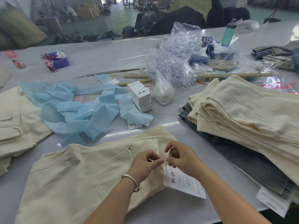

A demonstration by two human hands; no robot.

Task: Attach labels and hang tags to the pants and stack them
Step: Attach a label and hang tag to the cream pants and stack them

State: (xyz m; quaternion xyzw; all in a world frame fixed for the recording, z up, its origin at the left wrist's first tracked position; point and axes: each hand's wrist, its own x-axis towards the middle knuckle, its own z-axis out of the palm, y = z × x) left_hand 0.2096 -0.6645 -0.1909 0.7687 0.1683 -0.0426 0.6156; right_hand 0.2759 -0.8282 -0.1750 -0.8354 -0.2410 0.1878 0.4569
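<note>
Hands, left (146,160) and right (179,156), pinching hang tag (182,181) string, tag lengthwise toward lower right

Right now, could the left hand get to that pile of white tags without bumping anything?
Probably yes. The left hand would go forward over the cream pants; only loose blue paper strips lie beside the white tag stack, nothing tall between.

Both forearms reach in from below and converge, the left hand (146,160) with a silver bangle at its wrist and the right hand (179,156) held close together, fingers curled, thumb and forefinger tips pinched toward each other.
</note>
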